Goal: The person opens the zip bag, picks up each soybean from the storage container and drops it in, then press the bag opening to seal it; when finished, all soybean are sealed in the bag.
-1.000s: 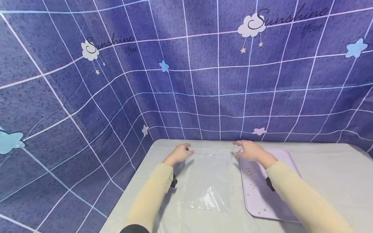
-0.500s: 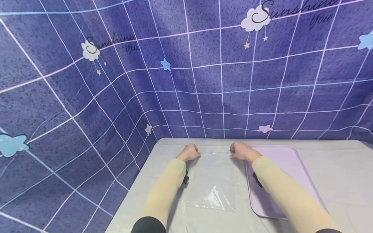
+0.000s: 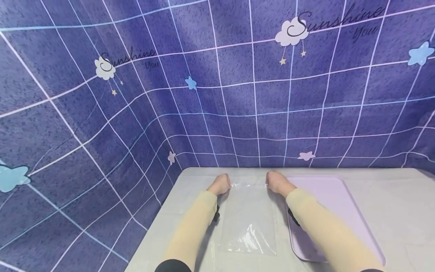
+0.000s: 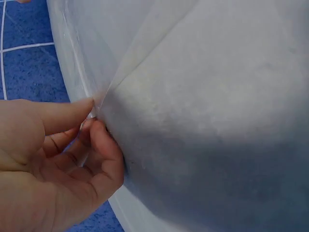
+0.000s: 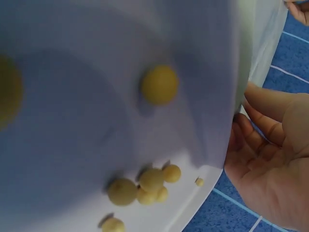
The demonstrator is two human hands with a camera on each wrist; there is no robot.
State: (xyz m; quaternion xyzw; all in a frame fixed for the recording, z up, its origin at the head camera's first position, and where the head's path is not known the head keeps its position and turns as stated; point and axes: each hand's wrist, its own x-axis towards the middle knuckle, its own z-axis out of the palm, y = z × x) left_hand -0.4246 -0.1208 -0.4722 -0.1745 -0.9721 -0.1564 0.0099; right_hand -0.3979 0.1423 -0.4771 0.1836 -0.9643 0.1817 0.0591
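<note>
Head view: both hands are sitting at the far edge of a clear plastic bag (image 3: 248,215) that is lying flat on the grey table (image 3: 401,211), near the blue grid backdrop (image 3: 217,94). Left hand (image 3: 221,184) is gripping the bag's far-left corner; the left wrist view is showing thumb and forefinger (image 4: 67,113) pinching the thin film edge, with the other fingers curled in. Right hand (image 3: 276,182) is sitting at the far-right corner with fingers curled; the right wrist view is showing bent fingers (image 5: 270,130) just beside the edge of the lilac tray (image 3: 333,196), but I cannot tell whether it actually has hold of the film. Small yellow beads (image 5: 145,186) are lying on the tray, which is lying just right of the bag.
</note>
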